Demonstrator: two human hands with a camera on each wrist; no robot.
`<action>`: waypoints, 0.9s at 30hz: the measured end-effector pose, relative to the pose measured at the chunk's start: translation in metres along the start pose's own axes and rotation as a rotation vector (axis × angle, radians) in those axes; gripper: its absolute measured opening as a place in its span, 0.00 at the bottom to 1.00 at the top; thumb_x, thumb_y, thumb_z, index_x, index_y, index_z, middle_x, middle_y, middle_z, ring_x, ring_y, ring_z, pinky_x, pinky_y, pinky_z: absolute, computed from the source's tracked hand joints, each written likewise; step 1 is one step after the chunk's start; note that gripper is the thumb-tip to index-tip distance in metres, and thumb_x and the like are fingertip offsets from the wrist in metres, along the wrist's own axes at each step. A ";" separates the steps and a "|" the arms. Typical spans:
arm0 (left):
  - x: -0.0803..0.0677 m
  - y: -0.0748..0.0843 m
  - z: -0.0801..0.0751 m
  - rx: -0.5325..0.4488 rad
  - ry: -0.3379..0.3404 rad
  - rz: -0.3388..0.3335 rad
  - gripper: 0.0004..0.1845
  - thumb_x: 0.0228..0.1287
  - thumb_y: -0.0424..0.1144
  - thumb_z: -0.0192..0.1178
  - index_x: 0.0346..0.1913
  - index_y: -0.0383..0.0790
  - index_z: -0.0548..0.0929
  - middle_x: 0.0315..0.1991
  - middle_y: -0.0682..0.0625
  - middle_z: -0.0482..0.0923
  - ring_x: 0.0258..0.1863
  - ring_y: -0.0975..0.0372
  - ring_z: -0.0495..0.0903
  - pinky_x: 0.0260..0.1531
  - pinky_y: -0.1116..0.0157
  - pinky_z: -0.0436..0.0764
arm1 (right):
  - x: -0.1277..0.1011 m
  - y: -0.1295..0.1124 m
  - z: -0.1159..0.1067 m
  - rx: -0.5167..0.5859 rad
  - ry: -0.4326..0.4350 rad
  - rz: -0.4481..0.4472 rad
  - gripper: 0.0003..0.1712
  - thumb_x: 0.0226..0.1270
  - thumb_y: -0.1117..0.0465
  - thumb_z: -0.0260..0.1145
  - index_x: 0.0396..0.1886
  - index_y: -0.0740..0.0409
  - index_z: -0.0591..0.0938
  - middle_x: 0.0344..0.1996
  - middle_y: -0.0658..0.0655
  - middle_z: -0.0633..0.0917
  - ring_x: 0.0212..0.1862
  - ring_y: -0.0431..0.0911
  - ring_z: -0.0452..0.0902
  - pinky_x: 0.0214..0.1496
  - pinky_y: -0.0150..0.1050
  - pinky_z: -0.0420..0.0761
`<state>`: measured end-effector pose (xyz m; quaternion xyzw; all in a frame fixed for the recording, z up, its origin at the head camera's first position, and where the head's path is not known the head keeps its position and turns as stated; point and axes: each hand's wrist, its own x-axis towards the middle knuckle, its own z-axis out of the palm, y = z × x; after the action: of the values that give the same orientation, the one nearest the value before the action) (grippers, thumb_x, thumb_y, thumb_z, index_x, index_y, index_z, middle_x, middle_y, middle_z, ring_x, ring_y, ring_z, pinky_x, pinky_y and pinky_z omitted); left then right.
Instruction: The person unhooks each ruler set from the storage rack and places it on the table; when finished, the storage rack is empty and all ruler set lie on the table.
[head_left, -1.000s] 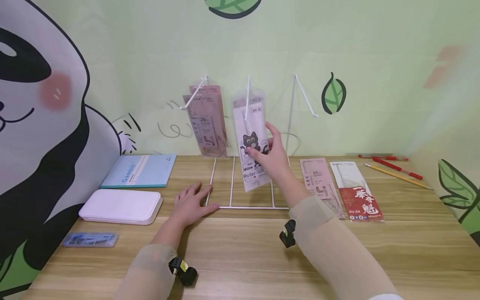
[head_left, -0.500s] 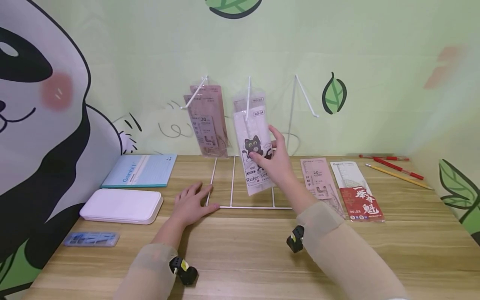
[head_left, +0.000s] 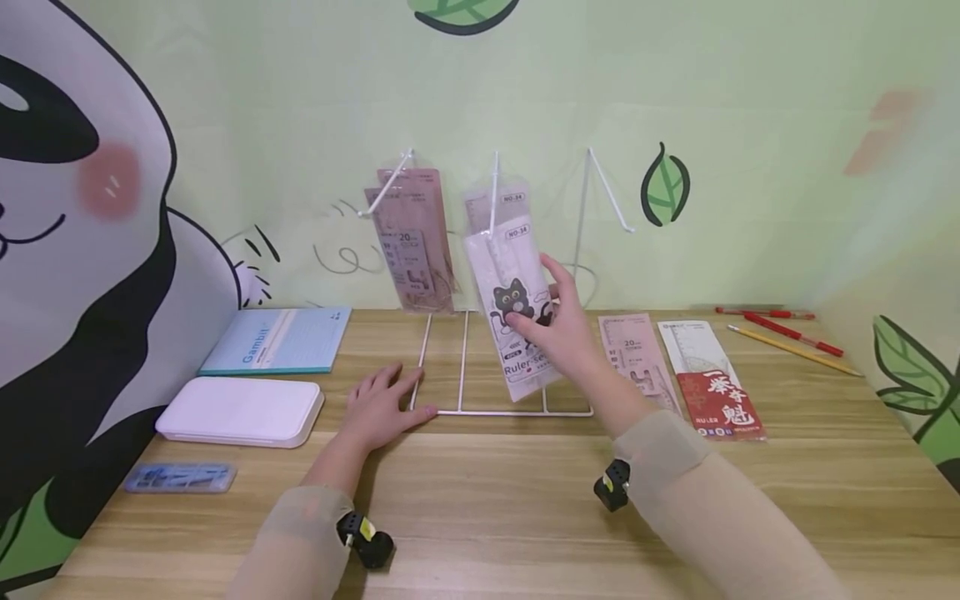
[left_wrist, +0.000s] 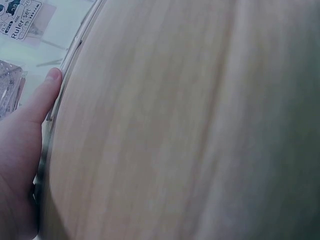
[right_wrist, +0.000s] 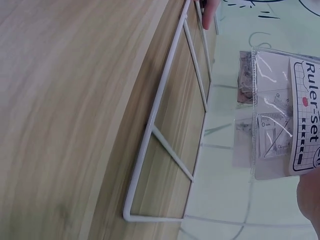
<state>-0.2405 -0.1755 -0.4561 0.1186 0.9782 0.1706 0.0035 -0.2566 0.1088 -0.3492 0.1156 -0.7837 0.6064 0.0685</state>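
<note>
Across the lower frame runs the wooden table (head_left: 480, 500), and at its centre stands the white wire rack (head_left: 497, 250), three hooks up top. Left of centre, the left hand (head_left: 382, 406) lies flat with relaxed fingers, pressing the rack's base corner. Just right of centre, the right hand (head_left: 558, 329) pinches the cat ruler-set packet (head_left: 517, 308) between thumb and fingers; the packet's top sits at the middle hook, over another packet. Judging by this, the hanging or unhooking step is in hand, and the next move calls for guiding the packet's hole along that hook while the base stays pinned
</note>
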 end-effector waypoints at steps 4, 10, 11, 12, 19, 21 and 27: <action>0.000 0.000 0.000 0.000 0.002 0.003 0.42 0.55 0.70 0.54 0.70 0.53 0.64 0.70 0.39 0.54 0.66 0.40 0.53 0.59 0.39 0.49 | -0.004 -0.001 -0.004 -0.016 -0.017 -0.013 0.53 0.54 0.59 0.72 0.73 0.37 0.50 0.46 0.60 0.68 0.39 0.53 0.78 0.34 0.43 0.81; -0.001 -0.002 0.001 0.000 0.008 0.003 0.42 0.55 0.70 0.54 0.70 0.52 0.65 0.70 0.39 0.54 0.66 0.40 0.53 0.59 0.39 0.50 | -0.010 -0.004 -0.009 -0.048 -0.042 -0.025 0.54 0.54 0.58 0.73 0.73 0.38 0.50 0.46 0.61 0.68 0.39 0.53 0.78 0.33 0.41 0.82; -0.001 -0.002 0.001 0.000 0.008 0.003 0.42 0.55 0.70 0.54 0.70 0.52 0.65 0.70 0.39 0.54 0.66 0.40 0.53 0.59 0.39 0.50 | -0.011 -0.005 -0.009 -0.050 -0.046 -0.027 0.54 0.54 0.58 0.73 0.73 0.38 0.50 0.46 0.61 0.69 0.39 0.53 0.78 0.33 0.41 0.82; -0.001 -0.002 0.001 -0.001 0.009 0.003 0.42 0.55 0.70 0.54 0.70 0.52 0.65 0.70 0.39 0.54 0.66 0.40 0.53 0.58 0.39 0.50 | -0.012 -0.005 -0.010 -0.057 -0.048 -0.029 0.54 0.54 0.57 0.73 0.73 0.39 0.50 0.46 0.61 0.69 0.39 0.53 0.78 0.33 0.41 0.82; 0.000 -0.002 0.002 0.001 0.012 0.004 0.42 0.54 0.70 0.54 0.70 0.53 0.65 0.70 0.39 0.54 0.66 0.40 0.53 0.58 0.39 0.50 | -0.020 -0.008 -0.014 -0.080 -0.064 -0.035 0.54 0.53 0.57 0.73 0.73 0.39 0.50 0.45 0.60 0.70 0.38 0.53 0.78 0.32 0.41 0.82; 0.000 -0.002 0.002 0.001 0.011 0.004 0.42 0.54 0.70 0.54 0.70 0.53 0.65 0.70 0.39 0.54 0.66 0.40 0.53 0.59 0.39 0.50 | -0.023 -0.008 -0.015 -0.084 -0.068 -0.036 0.54 0.54 0.57 0.73 0.73 0.38 0.50 0.45 0.60 0.70 0.38 0.53 0.78 0.32 0.41 0.82; 0.000 -0.001 0.001 -0.006 0.007 0.001 0.42 0.55 0.70 0.54 0.70 0.52 0.65 0.70 0.39 0.54 0.66 0.40 0.52 0.59 0.39 0.49 | -0.031 -0.010 -0.021 -0.103 -0.090 -0.050 0.54 0.54 0.58 0.73 0.73 0.38 0.50 0.46 0.60 0.71 0.39 0.53 0.77 0.32 0.41 0.81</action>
<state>-0.2404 -0.1760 -0.4578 0.1187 0.9776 0.1738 0.0003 -0.2253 0.1299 -0.3423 0.1587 -0.8130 0.5575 0.0543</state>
